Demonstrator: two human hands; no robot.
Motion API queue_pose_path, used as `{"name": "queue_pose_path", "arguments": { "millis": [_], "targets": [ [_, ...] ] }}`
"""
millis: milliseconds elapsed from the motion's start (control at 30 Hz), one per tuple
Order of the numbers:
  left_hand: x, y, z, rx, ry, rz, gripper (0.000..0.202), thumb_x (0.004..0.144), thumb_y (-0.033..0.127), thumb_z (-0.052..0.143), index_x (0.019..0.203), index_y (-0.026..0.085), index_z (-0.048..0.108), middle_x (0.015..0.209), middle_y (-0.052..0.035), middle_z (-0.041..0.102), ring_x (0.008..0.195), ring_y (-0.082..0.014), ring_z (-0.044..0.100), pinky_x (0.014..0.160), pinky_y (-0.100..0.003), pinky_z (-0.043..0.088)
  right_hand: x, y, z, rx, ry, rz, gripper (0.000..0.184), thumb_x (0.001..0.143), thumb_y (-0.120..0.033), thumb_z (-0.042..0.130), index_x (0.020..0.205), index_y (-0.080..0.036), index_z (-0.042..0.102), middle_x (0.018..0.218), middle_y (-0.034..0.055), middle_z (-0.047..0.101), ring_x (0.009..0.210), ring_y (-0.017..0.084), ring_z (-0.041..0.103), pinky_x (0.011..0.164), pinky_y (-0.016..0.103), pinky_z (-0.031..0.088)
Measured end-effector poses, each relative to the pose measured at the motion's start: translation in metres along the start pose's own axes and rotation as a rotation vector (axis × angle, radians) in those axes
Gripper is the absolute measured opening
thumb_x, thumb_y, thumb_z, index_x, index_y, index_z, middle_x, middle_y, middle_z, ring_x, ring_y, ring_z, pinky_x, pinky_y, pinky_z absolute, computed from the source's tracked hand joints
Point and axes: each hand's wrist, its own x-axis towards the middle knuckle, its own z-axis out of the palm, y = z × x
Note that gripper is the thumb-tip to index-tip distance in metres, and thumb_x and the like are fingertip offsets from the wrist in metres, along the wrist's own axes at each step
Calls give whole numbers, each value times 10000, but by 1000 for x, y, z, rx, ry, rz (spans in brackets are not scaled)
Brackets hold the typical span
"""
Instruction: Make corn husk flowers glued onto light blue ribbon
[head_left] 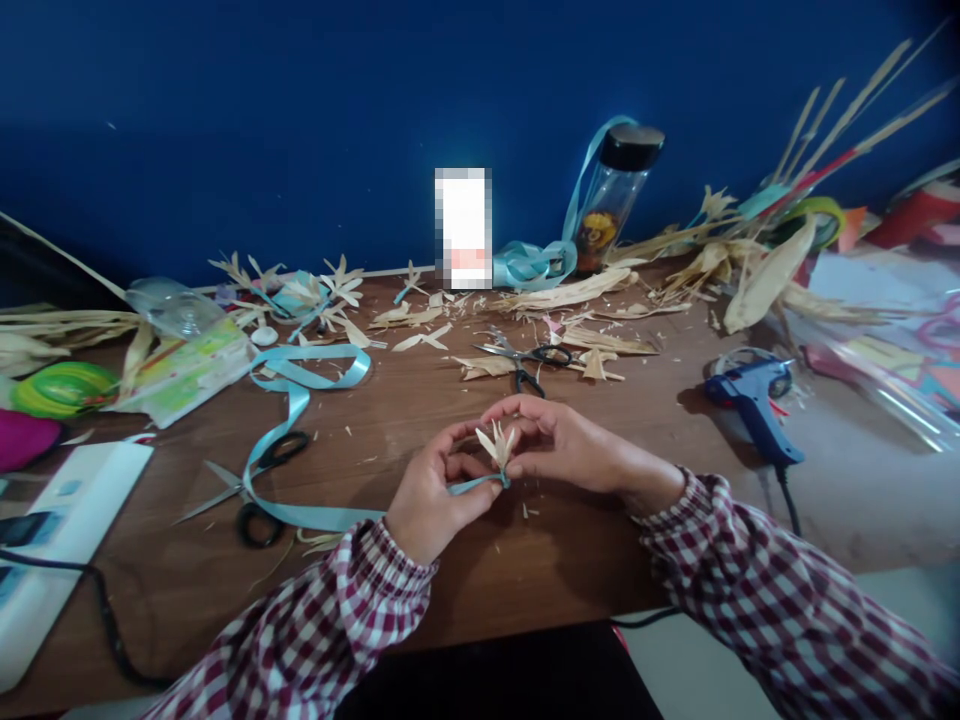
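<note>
Head view: one pale husk flower (498, 447), upright above the brown table (555, 565), right hand (574, 445) pinching its base, left hand (435, 497) gripping blue ribbon (337, 517) there; ribbon best kept taut and flat, petals uncrushed.

Left hand (435, 495): your fingers curl, thumb extended inward.
Right hand (566, 442): your fingers arch opposite.
Forearms (780, 575): yours converge.

Dark blue wall (300, 120) behind; brown wood-grain tabletop (652, 400); pale floor (686, 665) lower right.
</note>
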Motion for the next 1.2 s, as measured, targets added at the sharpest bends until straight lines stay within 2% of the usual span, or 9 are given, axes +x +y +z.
{"name": "queue_pose_path", "arguments": {
  "millis": [267,400,533,600,933,1067,1200],
  "targets": [
    [1,4,-4,-5,-85,-44,618,641,145,695,1203,168,440,635,46,628,574,-100,562,580,-231,432,-1,6,4,96,-5,-19,410,766,-143,650,1127,-192,462,720,-46,572,684,100,563,678,243,448],
    [2,6,-4,1,-62,-51,601,626,150,698,1179,165,465,654,42,619,589,-102,558,592,-233,434,-2,7,6,122,6,-6,396,766,-137,651,1106,-205,459,713,-55,565,650,86,542,646,222,431],
    [3,9,-5,108,-98,-81,288,629,207,684,903,133,634,600,33,577,545,-98,512,544,-224,397,-2,6,6,140,4,7,388,763,-135,652,1086,-206,449,728,-50,576,649,83,534,641,221,420],
    [3,11,-5,162,-124,-110,170,630,231,672,768,131,669,591,20,586,533,-96,492,537,-225,383,-2,5,7,150,1,22,389,760,-138,654,1079,-205,441,722,-53,571,643,81,532,635,219,418],
    [-1,17,2,203,59,-198,69,548,199,653,573,146,617,455,59,507,439,-71,404,458,-195,334,0,10,13,130,49,-23,384,746,-134,662,1041,-206,426,700,-61,550,628,77,512,602,202,392],
    [-1,13,2,275,84,-91,80,583,218,640,555,145,623,465,47,520,441,-74,415,440,-189,329,2,12,16,121,109,-35,364,735,-142,669,1003,-205,432,705,-62,532,625,77,505,591,199,394],
    [0,9,3,400,208,18,136,615,267,648,563,141,644,482,23,567,447,-88,451,436,-193,343,4,13,19,99,215,-66,348,735,-145,668,988,-201,435,712,-59,525,637,77,498,597,200,395]
  ]
}}
